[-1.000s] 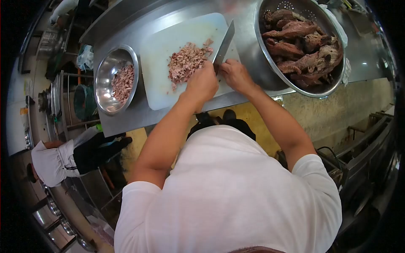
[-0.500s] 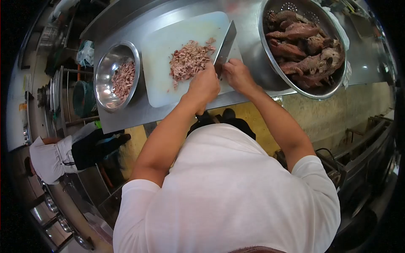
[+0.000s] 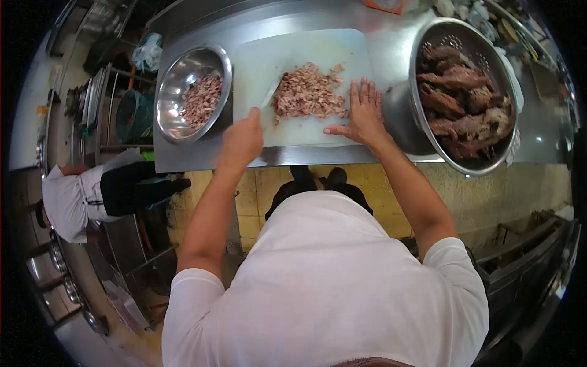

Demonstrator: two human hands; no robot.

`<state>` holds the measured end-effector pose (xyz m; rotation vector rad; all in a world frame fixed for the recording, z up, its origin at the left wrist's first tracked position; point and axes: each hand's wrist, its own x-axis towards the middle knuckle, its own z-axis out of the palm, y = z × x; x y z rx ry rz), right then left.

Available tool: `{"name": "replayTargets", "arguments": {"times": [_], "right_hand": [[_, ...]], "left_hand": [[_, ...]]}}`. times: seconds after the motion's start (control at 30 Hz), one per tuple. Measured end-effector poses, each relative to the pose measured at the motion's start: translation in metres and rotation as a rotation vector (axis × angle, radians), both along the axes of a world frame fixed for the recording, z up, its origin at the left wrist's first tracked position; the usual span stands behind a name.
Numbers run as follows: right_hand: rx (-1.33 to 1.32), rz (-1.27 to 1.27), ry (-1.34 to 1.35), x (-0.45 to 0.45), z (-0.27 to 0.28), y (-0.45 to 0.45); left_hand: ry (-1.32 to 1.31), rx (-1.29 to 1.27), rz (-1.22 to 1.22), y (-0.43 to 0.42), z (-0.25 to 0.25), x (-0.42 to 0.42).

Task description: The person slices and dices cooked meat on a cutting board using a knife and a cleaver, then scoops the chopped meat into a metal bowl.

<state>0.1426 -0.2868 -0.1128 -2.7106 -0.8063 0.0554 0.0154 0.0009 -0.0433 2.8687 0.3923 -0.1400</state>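
Note:
My left hand (image 3: 243,140) is closed around the handle of a knife (image 3: 269,93), whose blade appears thin and edge-on at the left side of the chopped meat (image 3: 307,92). The meat lies in a loose pile on a white cutting board (image 3: 306,46). On the pile's right side, my right hand (image 3: 365,116) is spread with its palm down at the board's edge and its thumb pointing left. Left of the board, a steel bowl (image 3: 169,101) holds more chopped meat (image 3: 202,100).
A large steel colander (image 3: 422,119) with big pieces of dark cooked meat (image 3: 468,116) stands on the steel counter (image 3: 391,37) at the right. A person in a white top (image 3: 64,199) is at the far left. Plastic bags (image 3: 147,53) hang beyond the bowl.
My hands have moved apart. The left one, with the knife, went from the pile's right side to its left; the right one has opened flat. The view has shifted, and the pile looks wider.

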Motion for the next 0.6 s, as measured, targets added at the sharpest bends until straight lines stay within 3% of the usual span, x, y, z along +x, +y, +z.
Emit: {"name": "replayTargets", "arguments": {"times": [0.07,0.17,0.23,0.27,0.33,0.47,0.57,0.6], "right_hand": [[-0.071,0.002,0.023,0.008,-0.001,0.017],[0.1,0.102,-0.027,0.025,-0.002,0.04],[0.126,0.121,-0.033,0.033,-0.005,0.051],[0.123,0.113,-0.038,0.036,-0.006,0.055],[0.139,0.153,-0.043,0.038,-0.01,0.066],[0.283,0.141,-0.116,0.008,-0.007,0.095],[0.339,0.058,-0.151,-0.009,0.004,0.119],[0.468,0.012,-0.18,-0.006,-0.008,0.126]], "left_hand": [[-0.006,-0.054,0.013,-0.016,0.011,-0.001],[-0.183,-0.12,-0.041,-0.003,0.001,-0.012],[0.02,-0.843,0.402,0.009,0.01,-0.021],[0.019,-0.846,0.392,0.017,0.006,-0.03],[0.034,-1.088,0.533,0.031,-0.017,-0.051],[0.005,-1.227,0.47,-0.002,-0.052,-0.045],[0.059,-1.291,0.463,-0.047,-0.036,-0.016],[0.069,-1.306,0.455,-0.053,-0.043,-0.011]]}}
